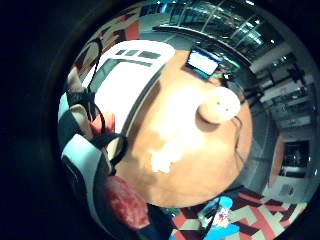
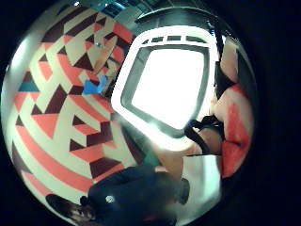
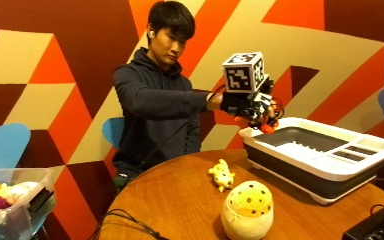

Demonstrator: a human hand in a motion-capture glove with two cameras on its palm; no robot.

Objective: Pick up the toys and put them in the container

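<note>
Above the container's (image 3: 325,167) near rim, the grip (image 3: 253,107) holds a red toy (image 3: 267,127), fingers curled.

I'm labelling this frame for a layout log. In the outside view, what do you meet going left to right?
Clear bin of toys → small yellow toy → spotted egg-shaped plush → gloved right hand holding a red toy → white and grey container.

Round wooden table (image 3: 179,200). On it: white-rimmed container (image 3: 325,155), small yellow toy (image 3: 222,175), spotted egg-shaped plush (image 3: 247,210). Black device (image 3: 378,227) at the edge.
</note>
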